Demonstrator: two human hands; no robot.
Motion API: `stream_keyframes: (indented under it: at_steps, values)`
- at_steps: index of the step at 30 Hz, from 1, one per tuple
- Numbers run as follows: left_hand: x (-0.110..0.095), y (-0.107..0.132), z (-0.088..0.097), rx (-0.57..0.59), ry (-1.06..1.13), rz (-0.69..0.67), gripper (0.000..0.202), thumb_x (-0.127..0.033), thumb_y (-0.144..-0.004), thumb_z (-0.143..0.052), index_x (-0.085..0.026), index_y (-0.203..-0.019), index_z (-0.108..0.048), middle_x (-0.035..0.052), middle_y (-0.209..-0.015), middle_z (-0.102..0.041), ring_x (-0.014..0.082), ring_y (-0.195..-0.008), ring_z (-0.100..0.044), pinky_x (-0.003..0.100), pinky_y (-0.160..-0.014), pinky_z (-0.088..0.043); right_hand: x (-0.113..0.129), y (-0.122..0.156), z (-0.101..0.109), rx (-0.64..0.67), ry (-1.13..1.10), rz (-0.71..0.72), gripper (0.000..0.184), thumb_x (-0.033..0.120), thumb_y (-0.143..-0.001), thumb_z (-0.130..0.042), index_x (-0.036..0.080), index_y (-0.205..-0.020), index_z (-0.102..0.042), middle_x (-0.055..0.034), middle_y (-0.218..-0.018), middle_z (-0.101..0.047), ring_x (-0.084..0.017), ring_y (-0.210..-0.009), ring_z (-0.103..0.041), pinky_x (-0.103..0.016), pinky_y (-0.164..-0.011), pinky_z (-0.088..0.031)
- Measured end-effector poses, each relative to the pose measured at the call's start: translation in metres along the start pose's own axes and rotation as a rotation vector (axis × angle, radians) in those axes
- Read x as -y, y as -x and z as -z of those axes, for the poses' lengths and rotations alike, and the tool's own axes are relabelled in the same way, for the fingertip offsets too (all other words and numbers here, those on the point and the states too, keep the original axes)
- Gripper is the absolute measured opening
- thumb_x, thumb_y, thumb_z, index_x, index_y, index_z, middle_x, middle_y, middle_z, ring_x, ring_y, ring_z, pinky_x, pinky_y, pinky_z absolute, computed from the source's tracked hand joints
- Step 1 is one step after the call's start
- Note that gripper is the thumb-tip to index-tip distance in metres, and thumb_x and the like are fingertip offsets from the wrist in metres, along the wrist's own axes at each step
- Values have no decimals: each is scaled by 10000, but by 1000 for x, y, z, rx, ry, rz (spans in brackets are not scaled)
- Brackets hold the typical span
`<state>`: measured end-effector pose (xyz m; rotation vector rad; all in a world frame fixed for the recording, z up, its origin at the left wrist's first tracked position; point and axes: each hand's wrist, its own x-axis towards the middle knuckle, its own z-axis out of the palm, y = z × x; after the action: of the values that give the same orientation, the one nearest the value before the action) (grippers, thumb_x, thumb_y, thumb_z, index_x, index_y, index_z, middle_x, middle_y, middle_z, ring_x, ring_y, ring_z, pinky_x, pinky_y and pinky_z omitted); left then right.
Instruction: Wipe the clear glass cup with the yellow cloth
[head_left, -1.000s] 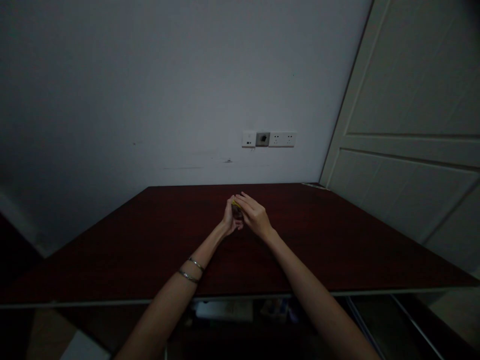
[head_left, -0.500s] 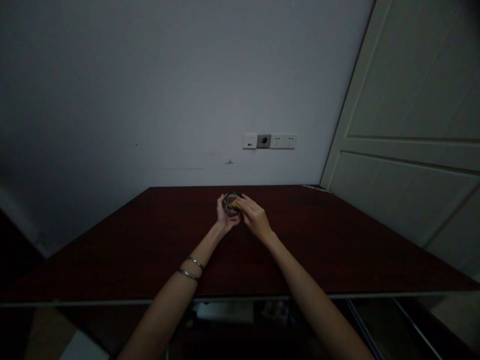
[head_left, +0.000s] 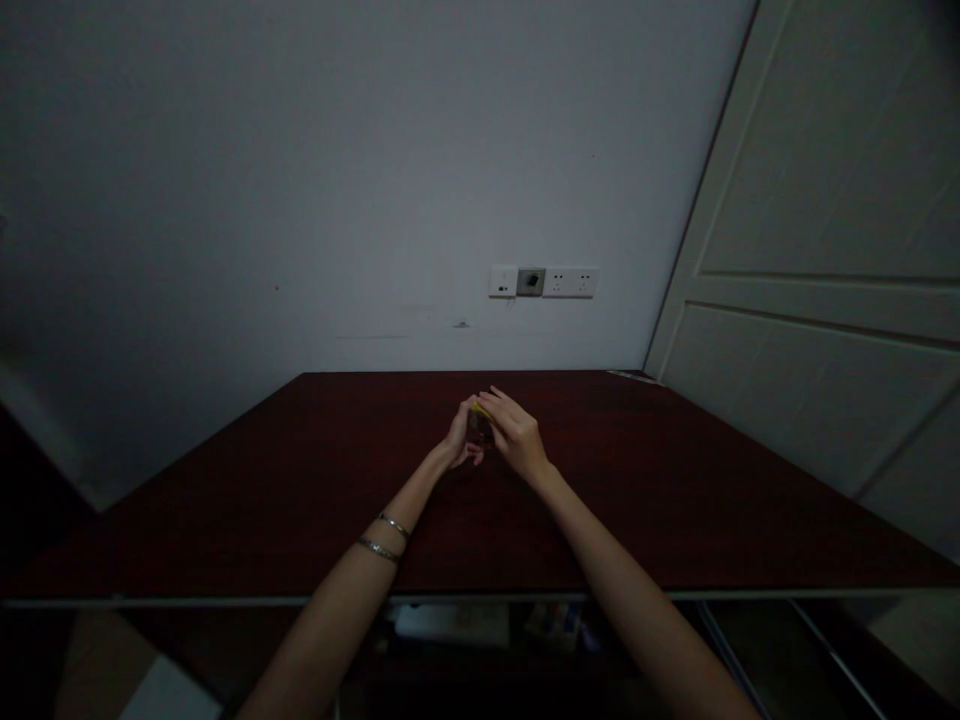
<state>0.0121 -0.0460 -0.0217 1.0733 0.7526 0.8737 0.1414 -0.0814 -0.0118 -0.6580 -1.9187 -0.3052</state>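
Over the middle of the table [head_left: 315, 500], toward its far side, both hands meet around a small, clear, round glass bowl [head_left: 479, 428]. My left hand [head_left: 457, 438] is wrapped round its left side and underside. From the right, my right hand [head_left: 517, 432] holds a small yellow sponge [head_left: 480, 407] against the rim. Only a bit of the yellow shows, as the fingers cover most of it. The bowl is tilted, and its opening is largely hidden by my right fingers.
Behind the table stands a pale wall with a row of sockets and switches [head_left: 544, 282]. A white panelled door [head_left: 810, 380] is on the right. Under the table's front edge, a shelf holds a white object [head_left: 454, 625] and small items too dark to make out.
The bowl has turned in my hands, so its round opening no longer faces me. Both hands have shifted slightly right, and the yellow sponge now sits at the upper rim.
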Motion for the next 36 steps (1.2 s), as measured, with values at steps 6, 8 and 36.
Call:
stream_keyframes:
  at_steps: [6,8,36]
  values:
    - [3,-3,4,3,182,-47,551,-657,-703,-371,-147,-735,-577,14,-459,-507,132,-348,-477,229,-301,-327,13,-1,-7,132,30,163,421,84,-808,-415,190,-1208,-488,-85,-1212,-547,-208,-1243,-369,-437,-1002,-381]
    - [1,-3,6,21,358,-88,503,-612,-705,-422,-132,-715,-575,38,-541,-561,140,-469,-551,231,-407,-418,17,0,-10,145,44,198,405,77,-811,-406,178,-1191,-504,-92,-1190,-563,-206,-1239,-375,-425,-997,-386]
    - [-6,7,3,198,-28,0,628,-682,-726,-236,-133,-663,-535,4,-412,-468,44,-230,-241,204,-246,-307,-9,-4,3,-198,-176,-249,259,223,-831,-441,207,-1022,-617,-62,-1007,-653,-176,-944,-604,-346,-864,-486]
